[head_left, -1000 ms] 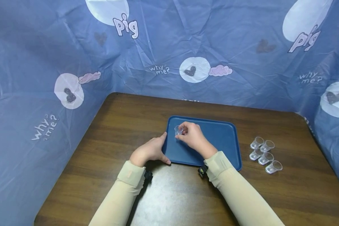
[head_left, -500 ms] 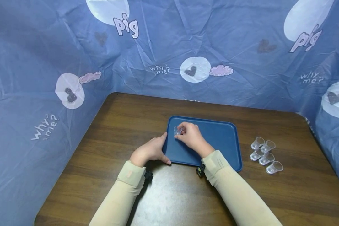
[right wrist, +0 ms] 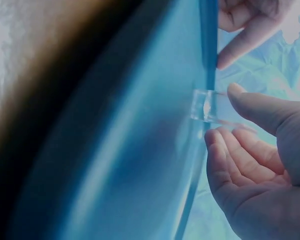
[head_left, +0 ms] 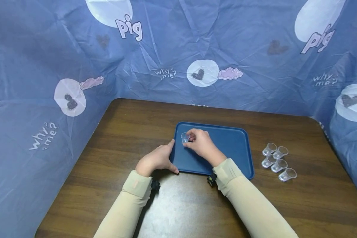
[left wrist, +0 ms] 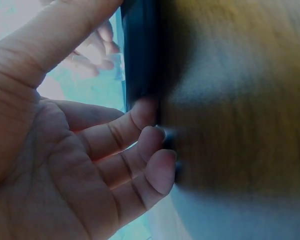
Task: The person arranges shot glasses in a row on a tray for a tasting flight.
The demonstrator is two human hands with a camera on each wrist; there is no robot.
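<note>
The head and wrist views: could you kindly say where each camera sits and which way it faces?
Head: worn on the head, facing forward and down over the wooden table and blue tray; left hand, right hand and sleeves show.
Left wrist: on that wrist, facing the left hand and the blue tray's edge, with some of the right hand beyond.
Right wrist: on that wrist, facing the right hand holding a clear cup, with the left hand at top.
Both wrist views share the blue tray and both hands.

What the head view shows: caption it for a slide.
Right hand holds a clear cup over a blue tray; left hand at its edge; five more cups on the table.
</note>
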